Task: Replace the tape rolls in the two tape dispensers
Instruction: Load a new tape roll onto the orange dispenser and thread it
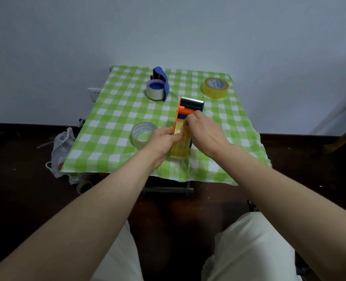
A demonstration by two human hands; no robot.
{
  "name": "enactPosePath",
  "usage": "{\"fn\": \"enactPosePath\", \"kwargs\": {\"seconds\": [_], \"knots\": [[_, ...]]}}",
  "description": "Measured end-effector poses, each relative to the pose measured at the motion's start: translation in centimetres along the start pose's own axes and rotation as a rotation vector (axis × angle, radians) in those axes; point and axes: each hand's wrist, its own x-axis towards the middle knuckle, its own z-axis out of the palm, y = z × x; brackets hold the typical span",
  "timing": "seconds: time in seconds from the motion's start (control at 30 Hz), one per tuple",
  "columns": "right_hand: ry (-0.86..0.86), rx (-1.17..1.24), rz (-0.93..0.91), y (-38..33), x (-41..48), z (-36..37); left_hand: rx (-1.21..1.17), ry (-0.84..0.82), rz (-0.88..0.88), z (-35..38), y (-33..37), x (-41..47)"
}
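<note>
Left hand [163, 139] grips orange dispenser [183, 110] | right hand [203, 128] fingers pinch yellow tape [180, 148]

Two dispensers [161, 76] [190, 104], four tape rolls [215, 88] [155, 92] [143, 133] [179, 148] on table [111, 110], one plastic bag [61, 148].

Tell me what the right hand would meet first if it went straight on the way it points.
The orange dispenser: the right hand points forward-left at it, fingers apparently pinching its yellow tape. The left hand grips its left side. Depth is unclear.
</note>
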Motion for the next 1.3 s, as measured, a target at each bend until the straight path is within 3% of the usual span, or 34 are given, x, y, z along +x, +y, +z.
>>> {"fn": "enactPosePath", "kwargs": {"seconds": [0.2,0.43,0.73,0.9,1.2,1.3], "knots": [[-0.009,-0.012,0.027,0.4,0.4,-0.3,0.05,0.013,0.053,0.3,0.1,0.2],[0.018,0.194,0.126,0.4,1.0,-0.6,0.044,-0.03,0.019,0.0,-0.3,-0.1],[0.005,0.259,0.057,1.0,0.7,-0.6,0.029,-0.087,0.066,-0.3,-1.0,-0.1],[0.097,0.199,0.036,0.7,-0.2,0.2,0.013,-0.07,0.089,-0.2,-1.1,-0.6],[0.185,0.352,0.211,1.1,-1.3,0.4,0.183,0.047,0.097,0.6,-1.5,-0.5],[0.191,0.396,0.266,1.1,-1.1,0.3,0.248,0.01,0.055,1.1,-1.2,-0.6]]}}
